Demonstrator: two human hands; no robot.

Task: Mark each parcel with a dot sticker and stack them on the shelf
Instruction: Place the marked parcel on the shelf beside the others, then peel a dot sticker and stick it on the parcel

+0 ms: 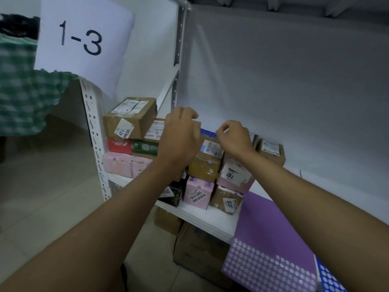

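Note:
Several parcels are stacked on the white shelf (210, 221): brown cartons, pink boxes, a red and a green one. My left hand (181, 138) is curled over the top edge of a brown parcel (197, 123) on the middle stack. My right hand (233, 139) hovers just right of it with thumb and forefinger pinched beside a blue strip (207, 132); whether a sticker is between them is too small to tell. Below the hands, a brown parcel (207, 165) bears small purple dots. A purple dot sticker sheet (271, 245) lies on the shelf at front right.
A blue dot sheet (329, 279) pokes out at the lower right. A perforated white post (94, 135) stands left, with a paper sign "1-3" (84, 39) above. A person in a green checked shirt (21, 85) stands far left. Cardboard boxes (197, 249) sit under the shelf.

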